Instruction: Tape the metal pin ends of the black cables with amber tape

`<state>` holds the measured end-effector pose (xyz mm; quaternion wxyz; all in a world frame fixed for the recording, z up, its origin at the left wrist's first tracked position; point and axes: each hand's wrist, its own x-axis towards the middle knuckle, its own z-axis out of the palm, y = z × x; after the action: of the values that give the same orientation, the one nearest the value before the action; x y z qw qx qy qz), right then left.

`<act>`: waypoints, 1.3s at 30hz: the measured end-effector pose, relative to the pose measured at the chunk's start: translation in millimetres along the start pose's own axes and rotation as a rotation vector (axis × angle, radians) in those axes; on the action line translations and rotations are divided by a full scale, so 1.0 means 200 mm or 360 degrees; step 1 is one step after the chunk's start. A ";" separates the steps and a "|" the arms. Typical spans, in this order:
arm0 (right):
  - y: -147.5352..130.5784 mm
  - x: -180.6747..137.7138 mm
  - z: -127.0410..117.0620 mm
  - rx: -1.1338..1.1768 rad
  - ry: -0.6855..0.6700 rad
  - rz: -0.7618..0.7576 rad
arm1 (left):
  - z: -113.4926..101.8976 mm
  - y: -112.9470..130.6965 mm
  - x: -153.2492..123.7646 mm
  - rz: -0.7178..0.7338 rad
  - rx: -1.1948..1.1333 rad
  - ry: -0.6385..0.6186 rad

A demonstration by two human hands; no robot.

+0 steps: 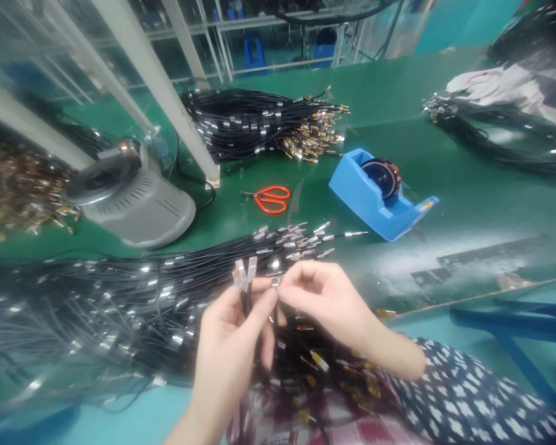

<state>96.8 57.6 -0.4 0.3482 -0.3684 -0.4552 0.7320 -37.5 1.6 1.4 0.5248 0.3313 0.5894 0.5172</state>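
Note:
My left hand is closed around a few thin black cables, whose metal-tipped ends stick up above my fingers. My right hand pinches a small metal ferrule right beside those cable ends, thumb and forefinger pressed together. Both hands hover over a large bundle of black cables with silver connectors that lies across the green table and onto my lap.
Orange scissors and a blue tape dispenser lie beyond the bundle. A grey machine base stands at left beside a heap of brass parts. More cable coils lie at the back and far right.

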 end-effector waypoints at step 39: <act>0.04 -0.01 0.01 0.0009 0.0055 -0.0166 | -0.05 0.02 -0.01 -0.0207 -0.0218 -0.0037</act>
<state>94.0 52.5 -6.4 0.3948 -0.3559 -0.4655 0.7077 -47.0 -2.7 4.2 0.5855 0.2615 0.5669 0.5172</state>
